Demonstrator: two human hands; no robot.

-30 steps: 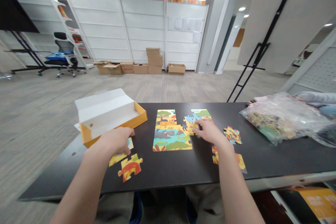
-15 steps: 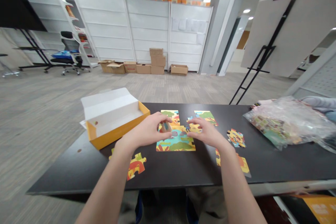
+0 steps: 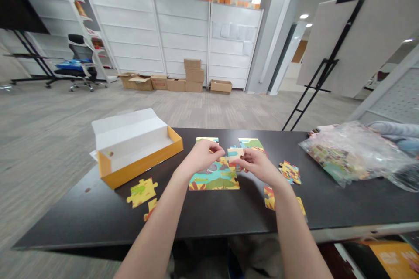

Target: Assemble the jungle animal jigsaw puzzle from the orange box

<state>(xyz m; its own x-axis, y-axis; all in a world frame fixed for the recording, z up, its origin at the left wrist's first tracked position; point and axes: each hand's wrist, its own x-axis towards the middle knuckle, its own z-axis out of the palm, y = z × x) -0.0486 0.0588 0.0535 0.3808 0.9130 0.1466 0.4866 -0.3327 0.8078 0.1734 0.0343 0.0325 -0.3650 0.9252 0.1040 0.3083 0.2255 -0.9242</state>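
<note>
My right hand point(image 3: 258, 163) pinches a puzzle piece point(image 3: 235, 153), pale with a blue patch, above the partly joined puzzle point(image 3: 214, 179). Just left of that piece, my left hand point(image 3: 206, 155) has thumb and fingertips pressed together over the puzzle's upper left; whether anything is between them is too small to tell. A joined corner with green and blue point(image 3: 251, 142) lies behind my right hand. Loose yellow pieces point(image 3: 142, 192) lie by my left forearm. More pieces point(image 3: 290, 171) rest right of my right hand, and others point(image 3: 270, 198) are partly hidden by my right forearm.
An open yellow box point(image 3: 140, 163) with a white inside stands at the left of the black table point(image 3: 229, 222). A clear plastic bag point(image 3: 347, 152) with printed pieces lies at the right. Beyond the table are cardboard boxes point(image 3: 193, 80) and a whiteboard stand point(image 3: 314, 87).
The piece that was at my left fingers now sits in my right hand, between both hands. My left hand has moved slightly right and its fingers have closed. The view has shifted a little.
</note>
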